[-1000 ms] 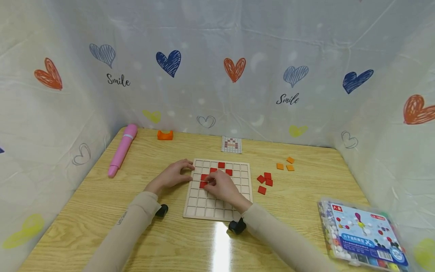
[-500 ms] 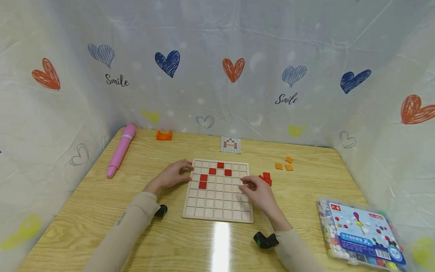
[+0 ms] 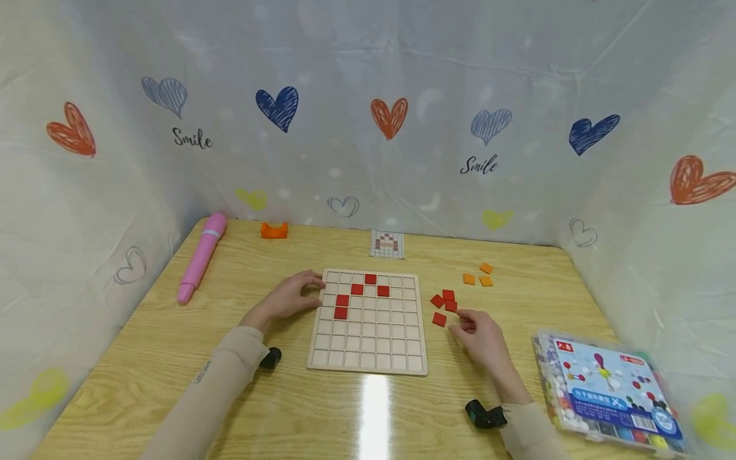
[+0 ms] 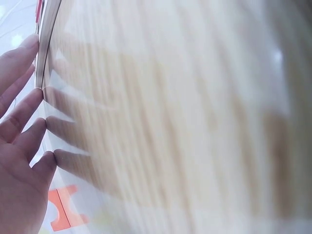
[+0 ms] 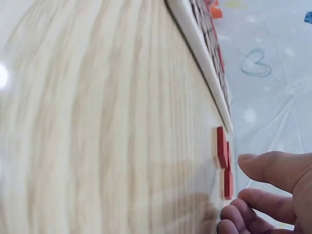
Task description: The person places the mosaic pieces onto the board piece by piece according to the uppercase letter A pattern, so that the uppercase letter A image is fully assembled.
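Observation:
A square wooden grid board [image 3: 376, 332] lies on the table with several red square tiles [image 3: 341, 313] set in its upper cells. At its left edge is my left hand [image 3: 293, 295]; thumb and fingers spread along the rim, and in the left wrist view the fingertips [image 4: 45, 124] rest by the tabletop. To the right of the board my right hand [image 3: 483, 335] is beside several loose red tiles [image 3: 439, 319]. Its thumb [image 5: 268, 165] and forefinger are apart around a gap, holding nothing. The index fingertip is close to one tile; whether it touches cannot be told.
Several orange tiles [image 3: 469, 279] lie behind the red ones. A small printed pattern card [image 3: 387, 245] sits behind the board. Farther left are an orange holder [image 3: 274, 230] and a pink pen-like stick [image 3: 201, 259]. A clear box of colored beads [image 3: 618, 390] stands front right.
My right hand has left the board's red tiles and moved right to the loose ones. No tile on the board has shifted. My left hand stays at the board's edge.

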`<state>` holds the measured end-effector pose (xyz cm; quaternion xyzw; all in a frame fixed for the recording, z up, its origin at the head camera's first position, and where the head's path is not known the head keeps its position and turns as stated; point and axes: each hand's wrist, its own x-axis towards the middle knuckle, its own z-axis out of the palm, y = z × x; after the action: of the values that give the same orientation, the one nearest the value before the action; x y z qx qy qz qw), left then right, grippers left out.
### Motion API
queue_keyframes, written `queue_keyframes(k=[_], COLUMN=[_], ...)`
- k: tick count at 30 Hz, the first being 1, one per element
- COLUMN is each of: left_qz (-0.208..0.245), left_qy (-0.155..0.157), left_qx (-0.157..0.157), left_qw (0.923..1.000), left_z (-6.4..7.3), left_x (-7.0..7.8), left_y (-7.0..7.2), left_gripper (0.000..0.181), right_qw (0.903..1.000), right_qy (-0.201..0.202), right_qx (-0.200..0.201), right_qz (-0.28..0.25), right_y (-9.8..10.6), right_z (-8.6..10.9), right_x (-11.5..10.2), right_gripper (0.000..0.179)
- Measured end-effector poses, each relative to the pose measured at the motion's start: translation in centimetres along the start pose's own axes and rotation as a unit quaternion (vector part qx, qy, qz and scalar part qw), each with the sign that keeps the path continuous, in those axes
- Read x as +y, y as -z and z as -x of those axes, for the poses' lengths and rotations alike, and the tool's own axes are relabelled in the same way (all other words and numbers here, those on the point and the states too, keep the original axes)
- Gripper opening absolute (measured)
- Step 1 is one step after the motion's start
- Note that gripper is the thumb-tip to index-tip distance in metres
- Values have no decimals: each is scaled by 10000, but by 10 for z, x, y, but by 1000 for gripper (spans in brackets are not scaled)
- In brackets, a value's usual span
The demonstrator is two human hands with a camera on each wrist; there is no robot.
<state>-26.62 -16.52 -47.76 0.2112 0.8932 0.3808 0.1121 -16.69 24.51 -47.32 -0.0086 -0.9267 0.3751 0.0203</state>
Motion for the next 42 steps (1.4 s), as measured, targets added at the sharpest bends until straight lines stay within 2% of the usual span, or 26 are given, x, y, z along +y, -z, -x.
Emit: queue_keyframes(k=[5, 11, 23, 31, 42], left_qz=[21, 0, -62, -49, -21], left_qy=[-9, -53, -3, -82, -85], left_qx=[-6, 2, -11, 6, 13], left_qw=[10000, 10000, 10000, 10000, 10000], left_z=[1, 1, 0, -1, 0], left_x=[0, 0, 1, -1, 1], left_y=[1, 1, 2, 1, 1], left_gripper=[37, 37, 37, 37, 36], right_qw=[9998, 9994, 9991, 9982, 9981], right_qy=[42, 187, 192, 283, 291], right_qx=[-157, -161, -318, -456, -421], right_qz=[137, 244, 226, 276, 330], right_y=[3, 2, -6, -9, -11], right_z=[-1, -5, -15, -19, -17], right_x=[5, 3, -2, -6, -7], right_gripper=[44, 42, 41, 33, 25])
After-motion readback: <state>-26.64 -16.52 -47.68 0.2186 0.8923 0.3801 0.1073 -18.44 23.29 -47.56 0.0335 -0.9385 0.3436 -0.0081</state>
